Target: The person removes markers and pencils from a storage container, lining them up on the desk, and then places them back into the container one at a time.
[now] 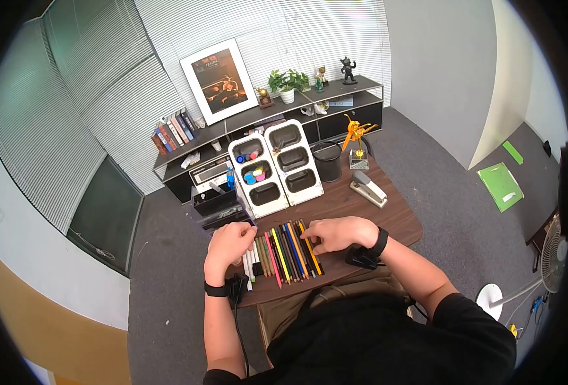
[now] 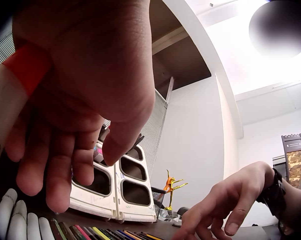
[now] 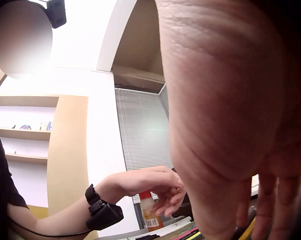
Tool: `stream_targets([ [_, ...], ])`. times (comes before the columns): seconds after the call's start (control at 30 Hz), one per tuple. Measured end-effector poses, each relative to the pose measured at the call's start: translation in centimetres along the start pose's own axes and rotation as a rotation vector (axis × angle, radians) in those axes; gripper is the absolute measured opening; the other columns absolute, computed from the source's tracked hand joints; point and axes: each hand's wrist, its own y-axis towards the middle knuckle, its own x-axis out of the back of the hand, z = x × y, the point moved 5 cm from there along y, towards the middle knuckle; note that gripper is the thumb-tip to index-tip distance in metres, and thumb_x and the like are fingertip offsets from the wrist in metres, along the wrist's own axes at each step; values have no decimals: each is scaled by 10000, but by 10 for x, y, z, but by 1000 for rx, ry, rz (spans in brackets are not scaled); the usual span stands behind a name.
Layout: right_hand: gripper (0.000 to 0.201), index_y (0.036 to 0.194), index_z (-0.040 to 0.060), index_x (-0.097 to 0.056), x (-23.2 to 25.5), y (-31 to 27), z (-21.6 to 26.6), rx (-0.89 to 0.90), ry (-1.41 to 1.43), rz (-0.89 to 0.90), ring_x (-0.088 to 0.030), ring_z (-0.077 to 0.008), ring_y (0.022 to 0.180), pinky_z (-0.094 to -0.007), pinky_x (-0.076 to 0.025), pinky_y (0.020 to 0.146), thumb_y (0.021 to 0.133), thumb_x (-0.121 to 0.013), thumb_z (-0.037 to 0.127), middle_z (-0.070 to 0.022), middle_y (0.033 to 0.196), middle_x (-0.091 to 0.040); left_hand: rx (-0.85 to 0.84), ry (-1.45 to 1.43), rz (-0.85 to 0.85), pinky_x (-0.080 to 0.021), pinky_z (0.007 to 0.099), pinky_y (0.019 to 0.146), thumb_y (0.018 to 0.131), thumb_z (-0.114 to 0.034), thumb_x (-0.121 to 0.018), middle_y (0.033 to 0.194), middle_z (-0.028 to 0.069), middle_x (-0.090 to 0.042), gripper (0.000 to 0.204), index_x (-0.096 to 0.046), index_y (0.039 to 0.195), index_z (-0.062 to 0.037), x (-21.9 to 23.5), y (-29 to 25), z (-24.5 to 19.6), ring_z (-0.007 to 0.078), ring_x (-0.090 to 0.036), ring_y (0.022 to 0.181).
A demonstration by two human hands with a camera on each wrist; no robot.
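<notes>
A row of coloured pencils (image 1: 287,250) lies side by side on the brown table, with white markers (image 1: 250,264) at its left end. My left hand (image 1: 231,247) is over the marker end, its fingers loosely extended in the left wrist view. Close by that hand stands a bottle (image 3: 149,215) with a red cap (image 2: 28,67), mostly hidden in the head view. At the row's right end, my right hand (image 1: 338,234) has its fingertips on or just above the orange-yellow pencils (image 1: 312,255); contact is hard to tell. Neither hand visibly grips anything.
Behind the pencils stands a white organiser (image 1: 275,203) with dark compartments, some holding small coloured items. To its right are a black mesh bin (image 1: 328,163), a stapler (image 1: 369,189) and a golden figurine (image 1: 359,131). A dark box (image 1: 216,202) sits at the left.
</notes>
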Motion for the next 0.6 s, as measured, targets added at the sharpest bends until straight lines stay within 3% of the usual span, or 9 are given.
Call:
stream_targets([
  [0.17, 584, 1471, -15, -669, 5, -2, 3, 8, 8, 2, -708, -368, 1147, -442, -567, 988, 969, -802, 252, -172, 1202, -723, -27, 9, -13, -581, 433, 732, 1068, -383, -597, 708, 67, -768, 434, -761, 815, -71, 2, -1, -1, 294, -772, 720],
  [0.23, 519, 1425, -10, -690, 27, -5, 8, 24, 63, -137, -711, -375, 1136, -442, -571, 987, 969, -797, 215, -172, 1203, -721, -22, 18, -17, -580, 399, 716, 1057, -382, -598, 706, 53, -763, 428, -760, 817, -68, 2, -1, 0, 250, -767, 695],
  [0.3, 436, 1378, 1, -704, 55, -4, 10, 139, 56, -410, -680, -364, 1205, -439, -554, 1064, 963, -770, 116, -187, 1310, -666, -19, 15, -24, -578, 365, 699, 1047, -381, -599, 704, 39, -759, 422, -760, 820, -64, 2, 0, -1, 206, -761, 670],
  [0.37, 443, 1382, 11, -701, 79, -4, 6, 225, -87, -684, -600, -370, 1323, -448, -512, 1148, 946, -762, 65, -188, 1413, -607, 18, 3, 12, -607, 442, 782, 1044, -401, -594, 737, 79, -780, 422, -806, 889, -71, 1, 0, -1, 318, -778, 745],
  [0.4, 465, 1390, 9, -694, 94, -4, 10, 226, -167, -795, -543, -392, 1391, -462, -483, 1193, 931, -761, 51, -195, 1464, -579, 20, -3, 8, -607, 442, 782, 1044, -401, -594, 737, 79, -780, 422, -806, 889, -71, -1, 1, 2, 318, -778, 745],
  [0.47, 529, 1429, 12, -676, 113, 5, 12, 253, -337, -845, -456, -416, 1489, -495, -450, 1234, 909, -766, 39, -203, 1640, -483, -15, 8, -14, -585, 371, 700, 1037, -387, -599, 697, 46, -756, 430, -762, 816, -56, -2, 4, 5, 214, -759, 668],
  [0.6, 590, 1447, 22, -661, 122, 34, 8, 315, -455, -825, -419, -424, 1554, -534, -364, 1292, 867, -771, 31, -197, 1696, -459, -15, 5, -14, -588, 379, 703, 1038, -388, -590, 703, 50, -758, 434, -761, 824, -52, 0, 2, 3, 223, -760, 669],
])
